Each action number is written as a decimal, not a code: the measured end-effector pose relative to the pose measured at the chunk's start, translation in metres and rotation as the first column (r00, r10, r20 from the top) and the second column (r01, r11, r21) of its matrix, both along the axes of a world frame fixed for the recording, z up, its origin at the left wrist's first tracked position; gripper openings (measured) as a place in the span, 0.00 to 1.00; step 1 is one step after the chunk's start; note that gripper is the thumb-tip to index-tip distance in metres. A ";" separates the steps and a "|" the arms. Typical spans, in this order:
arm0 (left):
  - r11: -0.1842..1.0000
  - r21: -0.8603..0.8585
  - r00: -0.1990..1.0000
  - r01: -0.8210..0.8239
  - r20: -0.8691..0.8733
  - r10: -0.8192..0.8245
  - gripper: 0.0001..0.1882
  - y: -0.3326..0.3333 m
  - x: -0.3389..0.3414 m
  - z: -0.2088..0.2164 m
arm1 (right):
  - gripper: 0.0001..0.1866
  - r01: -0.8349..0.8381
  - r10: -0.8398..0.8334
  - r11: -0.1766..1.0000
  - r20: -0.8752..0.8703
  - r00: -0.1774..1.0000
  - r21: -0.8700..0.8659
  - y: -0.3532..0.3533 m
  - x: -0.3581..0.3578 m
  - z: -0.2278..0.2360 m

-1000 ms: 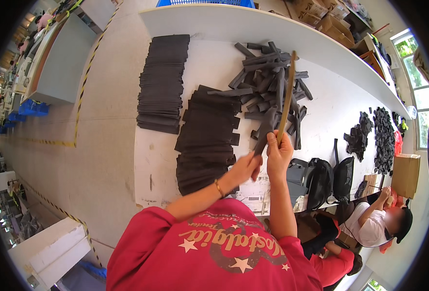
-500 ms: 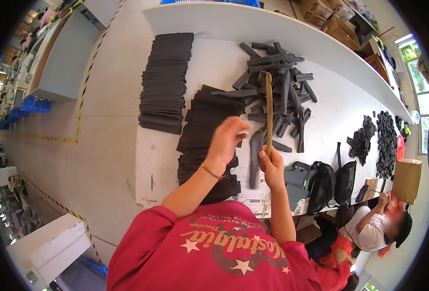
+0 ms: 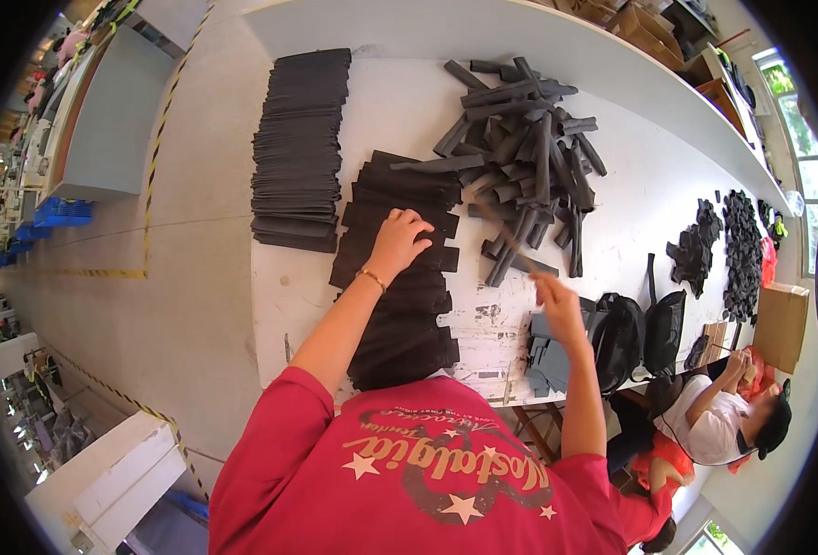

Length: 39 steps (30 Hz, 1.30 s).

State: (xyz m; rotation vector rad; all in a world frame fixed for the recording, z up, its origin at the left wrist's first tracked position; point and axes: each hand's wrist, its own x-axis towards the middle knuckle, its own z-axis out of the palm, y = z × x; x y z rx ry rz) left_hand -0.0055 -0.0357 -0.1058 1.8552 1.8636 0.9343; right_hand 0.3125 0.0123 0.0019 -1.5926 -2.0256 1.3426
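Note:
My right hand [image 3: 559,303] grips the near end of a thin brown stick [image 3: 503,231], blurred by motion, which slants up and left over the table. My left hand [image 3: 398,246] lies on an overlapping row of flat black fabric pieces [image 3: 392,333], fingers slightly bent and apart. Right of that row, beyond the stick, is a loose heap of dark grey tube-like fabric pieces [image 3: 543,153]. One grey tube [image 3: 438,165] reaches from the heap across the far end of the row.
A neat column of flat black pieces [image 3: 298,148] lies at the table's [image 3: 399,97] far left. Black bags [image 3: 617,340] and grey pieces [image 3: 547,359] lie at the right, with small black piles [image 3: 742,264] beyond. A seated co-worker [image 3: 719,416] is at the far right.
My right hand moved right and swung the stick from upright to slanting left. The grey tube beside it no longer shows there. My left hand moved left and down onto the black row.

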 end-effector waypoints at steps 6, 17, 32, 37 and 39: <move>0.992 -0.115 0.998 0.045 0.054 -0.039 0.05 -0.006 -0.010 -0.009 | 0.11 -0.093 0.103 0.983 0.060 0.993 -0.158 -0.023 0.027 -0.004; 0.996 0.071 0.996 0.048 0.075 -0.054 0.04 -0.014 -0.004 0.026 | 0.11 -0.267 0.276 0.958 0.090 0.957 -0.105 -0.018 -0.006 -0.005; 0.895 -0.415 -0.597 -0.163 0.764 0.245 0.13 -0.065 0.058 0.056 | 0.08 0.021 -0.012 0.999 -0.231 0.973 0.037 -0.120 -0.124 -0.041; 0.772 -0.546 -0.515 -0.326 0.787 0.339 0.14 -0.057 0.027 0.062 | 0.09 -0.064 0.057 0.998 -0.199 0.978 -0.027 -0.143 -0.101 -0.033; 0.748 -0.572 -0.474 -0.338 0.789 0.390 0.14 -0.054 0.019 0.064 | 0.10 -0.121 0.084 0.968 -0.171 0.982 -0.222 -0.156 -0.085 -0.029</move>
